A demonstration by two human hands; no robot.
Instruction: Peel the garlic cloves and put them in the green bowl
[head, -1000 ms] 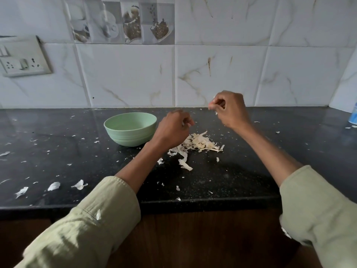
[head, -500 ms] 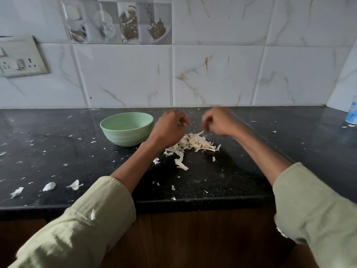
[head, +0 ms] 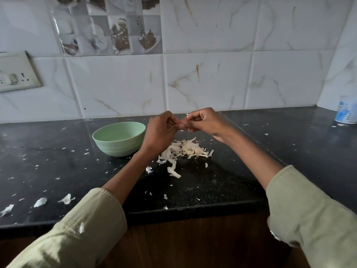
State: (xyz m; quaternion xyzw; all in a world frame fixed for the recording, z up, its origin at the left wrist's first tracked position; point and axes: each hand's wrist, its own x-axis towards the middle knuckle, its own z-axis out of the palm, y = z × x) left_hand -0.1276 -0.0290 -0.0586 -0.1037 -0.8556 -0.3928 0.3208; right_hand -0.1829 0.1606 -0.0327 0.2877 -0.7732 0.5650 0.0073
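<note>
Both hands meet above the counter [head: 222, 182]: the left hand [head: 161, 130] and right hand [head: 202, 120] pinch a small garlic clove [head: 183, 125] between fingertips, beside the green bowl [head: 118, 138]. The slippery clove could pop loose onto the pile of skins [head: 185, 149].

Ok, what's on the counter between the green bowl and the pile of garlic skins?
In the head view, the left hand and its forearm cross between the green bowl and the skin pile, above the black counter.
</note>
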